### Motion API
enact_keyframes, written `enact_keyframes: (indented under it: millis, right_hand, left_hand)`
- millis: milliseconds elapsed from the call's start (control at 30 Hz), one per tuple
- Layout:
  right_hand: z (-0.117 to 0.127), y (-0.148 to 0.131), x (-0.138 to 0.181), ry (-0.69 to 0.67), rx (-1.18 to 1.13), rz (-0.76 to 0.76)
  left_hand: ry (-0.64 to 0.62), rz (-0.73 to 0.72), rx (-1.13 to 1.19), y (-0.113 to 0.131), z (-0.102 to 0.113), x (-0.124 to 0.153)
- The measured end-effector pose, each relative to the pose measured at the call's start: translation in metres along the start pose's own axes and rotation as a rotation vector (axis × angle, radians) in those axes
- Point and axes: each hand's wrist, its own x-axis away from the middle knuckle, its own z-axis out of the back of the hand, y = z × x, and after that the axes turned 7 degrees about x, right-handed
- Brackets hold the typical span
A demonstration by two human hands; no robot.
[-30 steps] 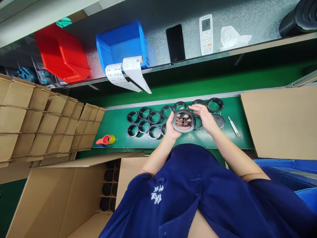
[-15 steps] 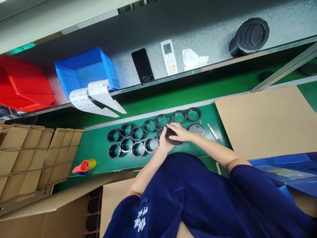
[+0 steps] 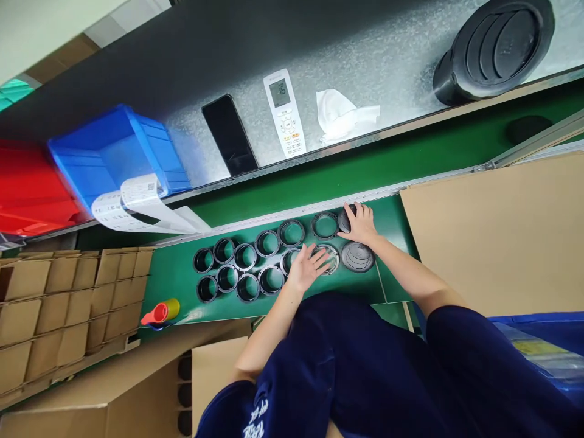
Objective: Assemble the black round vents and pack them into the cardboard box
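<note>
My right hand (image 3: 361, 225) grips a round black cap (image 3: 344, 221) from above, at the back right end of two rows of black rings; the ring beneath it is hidden. My left hand (image 3: 307, 269) is open, palm up with fingers spread, and holds nothing. It partly covers a black ring (image 3: 289, 260) in the front row. Just right of its fingertips lies another ring (image 3: 333, 260). A ribbed black cap (image 3: 358, 257) sits in front of my right hand. Several open rings, such as one black ring (image 3: 267, 243), stand upright to the left.
On the shelf above are a blue bin (image 3: 114, 152), a phone (image 3: 230, 135), a white remote (image 3: 285, 113), a crumpled tissue (image 3: 344, 115) and a large black capped cylinder (image 3: 495, 52). Cardboard (image 3: 497, 243) lies right; cardboard dividers (image 3: 68, 304) and a tape roll (image 3: 170, 309) are left.
My right hand has carried the black cap away from my left hand to the ring at the back right. My left hand has let go and opened. The view has shifted closer.
</note>
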Motion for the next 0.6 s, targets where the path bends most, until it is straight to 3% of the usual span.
enact_keyframes:
  millis: [133, 267, 333, 400, 467, 533, 600]
  right_hand:
    - [-0.003, 0.018, -0.002, -0.038, 0.030, 0.026]
    - [0.012, 0.012, 0.000, 0.121, -0.016, 0.060]
    - [0.012, 0.011, -0.004, 0.154, -0.072, 0.084]
    - [0.007, 0.014, -0.009, 0.116, -0.149, 0.102]
    - [0.001, 0.023, -0.012, 0.069, -0.228, 0.108]
    - [-0.003, 0.036, -0.009, 0.026, -0.286, 0.089]
    - [-0.004, 0.053, -0.006, -0.042, -0.314, 0.023]
  left_hand:
    - [0.083, -0.018, 0.037, 0.003, 0.026, 0.007]
    - [0.177, -0.056, 0.024, 0.004, 0.056, 0.017]
    - [0.254, -0.094, -0.037, 0.001, 0.059, 0.013]
    - [0.308, -0.140, -0.058, -0.011, 0.047, 0.001]
    - [0.235, -0.226, -0.096, -0.037, 0.021, -0.014]
    - [-0.006, -0.402, -0.355, -0.075, -0.011, -0.031]
    - [-0.213, -0.625, -0.803, -0.113, -0.040, -0.054]
